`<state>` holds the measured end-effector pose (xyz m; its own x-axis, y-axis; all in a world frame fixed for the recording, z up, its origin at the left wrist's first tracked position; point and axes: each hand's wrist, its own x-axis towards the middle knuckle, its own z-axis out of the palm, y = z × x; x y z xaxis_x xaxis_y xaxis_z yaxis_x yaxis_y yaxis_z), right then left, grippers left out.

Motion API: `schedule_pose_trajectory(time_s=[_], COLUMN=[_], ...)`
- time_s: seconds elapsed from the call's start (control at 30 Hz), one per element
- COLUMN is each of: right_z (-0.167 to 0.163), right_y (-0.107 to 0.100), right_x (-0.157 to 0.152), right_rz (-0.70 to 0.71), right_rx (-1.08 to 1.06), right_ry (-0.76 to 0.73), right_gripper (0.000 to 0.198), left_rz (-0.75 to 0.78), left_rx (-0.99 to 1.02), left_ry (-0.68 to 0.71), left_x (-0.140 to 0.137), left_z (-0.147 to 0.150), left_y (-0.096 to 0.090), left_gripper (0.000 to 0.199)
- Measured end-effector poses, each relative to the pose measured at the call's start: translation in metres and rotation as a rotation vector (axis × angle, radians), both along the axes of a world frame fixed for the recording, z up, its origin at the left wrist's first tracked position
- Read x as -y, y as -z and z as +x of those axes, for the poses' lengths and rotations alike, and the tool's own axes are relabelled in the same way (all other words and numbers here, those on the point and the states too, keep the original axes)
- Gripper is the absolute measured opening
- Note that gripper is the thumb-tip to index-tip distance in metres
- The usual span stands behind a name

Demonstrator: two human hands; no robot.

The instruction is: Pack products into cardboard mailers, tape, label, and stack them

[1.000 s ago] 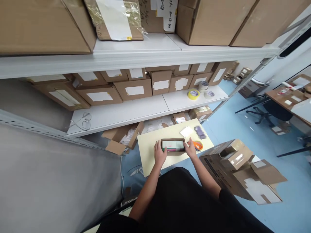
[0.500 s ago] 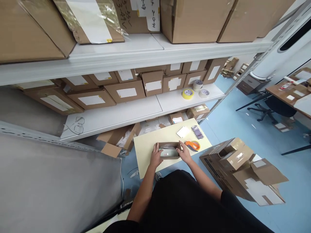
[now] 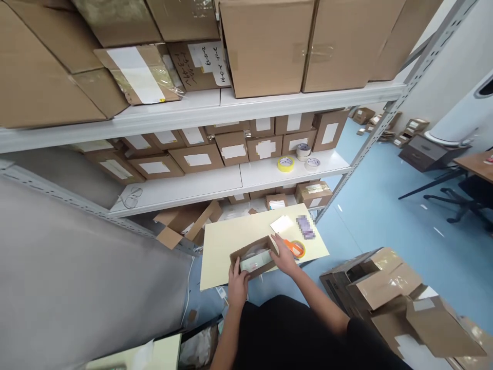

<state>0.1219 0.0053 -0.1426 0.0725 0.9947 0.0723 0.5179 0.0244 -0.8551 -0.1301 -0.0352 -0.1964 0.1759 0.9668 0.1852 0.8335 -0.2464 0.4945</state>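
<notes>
Between both hands is a small open cardboard box [image 3: 235, 255], tilted over the front part of the cream table [image 3: 219, 241]. Inside it lies a pale green box [image 3: 254, 261] with clear plastic wrap [image 3: 254, 250] beside it. My left hand [image 3: 238, 285] grips the left end of the cardboard box, fingers on its outside and thumb over the edge. At the right end, my right hand [image 3: 284, 256] holds the wall. Just past the right hand sits an orange tape dispenser [image 3: 294, 248]. A white pad [image 3: 281, 224] and a blurred purple item [image 3: 305, 227] lie farther back.
A shelf rack [image 3: 181, 190] with labelled cartons stands ahead. Tape rolls [image 3: 285, 164] rest on its middle shelf. An open carton [image 3: 183, 223] is left of the table; a large box of cartons [image 3: 385, 288] stands on the floor at right.
The cardboard box has turned, its left end now lower and nearer my body, both hands moving with it. My view has shifted too, showing more of the upper shelf.
</notes>
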Motion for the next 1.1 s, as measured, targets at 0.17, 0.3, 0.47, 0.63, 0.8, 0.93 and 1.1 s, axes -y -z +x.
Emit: schedule_pose_trajectory(time_s=[0.17, 0.3, 0.47, 0.63, 0.8, 0.93, 1.1], right_z=[0.024, 0.024, -0.008, -0.068, -0.149, -0.217, -0.287], right_y=[0.007, 0.012, 0.008, 0.0, -0.01, -0.016, -0.016], right_x=[0.034, 0.055, 0.076, 0.11, 0.174, 0.25, 0.343], right_rz=[0.044, 0.038, 0.045, 0.052, 0.037, 0.017, 0.033], right_rx=[0.009, -0.024, -0.041, -0.067, -0.089, -0.093, -0.09], right_ry=[-0.145, -0.25, -0.454, -0.664, -0.895, -1.107, -1.301], right_gripper=[0.061, 0.058, 0.056, 0.058, 0.06, 0.059, 0.058], left_rz=[0.035, 0.025, 0.056, 0.127, 0.116, 0.057, -0.004], left_rx=[-0.035, -0.097, -0.158, -0.161, -0.1, -0.023, 0.046], left_ry=[-0.155, -0.258, -0.438, -0.639, -0.815, -0.964, -1.111], left_x=[0.071, 0.129, 0.205, 0.289, 0.385, 0.468, 0.562], left_z=[0.034, 0.046, 0.032, 0.003, -0.017, -0.031, -0.048], left_y=[-0.02, -0.049, -0.064, -0.053, -0.058, -0.069, -0.066], left_gripper=[0.017, 0.018, 0.022, 0.02, 0.019, 0.019, 0.018])
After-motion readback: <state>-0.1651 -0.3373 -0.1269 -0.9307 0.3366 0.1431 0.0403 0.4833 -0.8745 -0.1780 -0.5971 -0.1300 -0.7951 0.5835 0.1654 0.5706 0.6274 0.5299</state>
